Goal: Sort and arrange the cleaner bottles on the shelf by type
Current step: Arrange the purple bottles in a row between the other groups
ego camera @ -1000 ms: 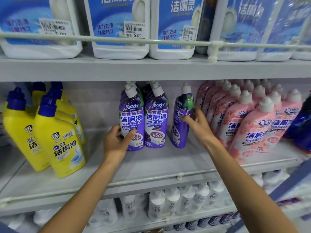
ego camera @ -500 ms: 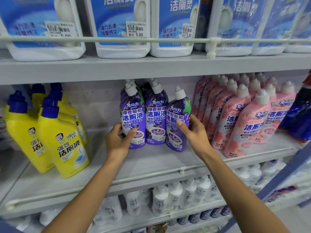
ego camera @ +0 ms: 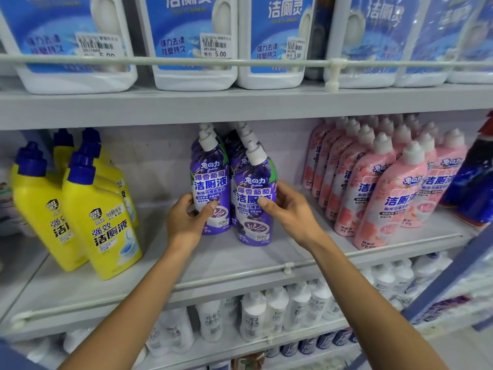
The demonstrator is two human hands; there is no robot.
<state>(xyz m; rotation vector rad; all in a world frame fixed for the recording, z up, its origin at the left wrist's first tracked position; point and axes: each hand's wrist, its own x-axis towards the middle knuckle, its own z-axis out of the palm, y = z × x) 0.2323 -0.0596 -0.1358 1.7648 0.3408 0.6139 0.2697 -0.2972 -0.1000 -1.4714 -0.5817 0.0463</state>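
Two rows of purple grape cleaner bottles with white caps stand in the middle of the grey shelf [ego camera: 218, 265]. My left hand [ego camera: 186, 222] grips the front bottle of the left row [ego camera: 210, 180]. My right hand [ego camera: 289, 212] holds another purple bottle [ego camera: 254, 193] at the front of the right row, thumb across its label. More purple bottles stand behind these two, mostly hidden. Yellow bottles with blue caps [ego camera: 98, 222] stand at the left. Pink bottles with white caps [ego camera: 394, 193] fill the right.
Large white jugs with blue labels [ego camera: 192, 38] sit on the shelf above behind a rail. Dark blue bottles [ego camera: 477, 182] stand at the far right. White bottles [ego camera: 266, 313] line the shelf below. A thin guard rail [ego camera: 286, 268] runs along the middle shelf's front edge.
My right hand has brought the purple bottle from the right, turned it label-forward and set it upright in front of the right purple row. The left hand has stayed on its bottle.
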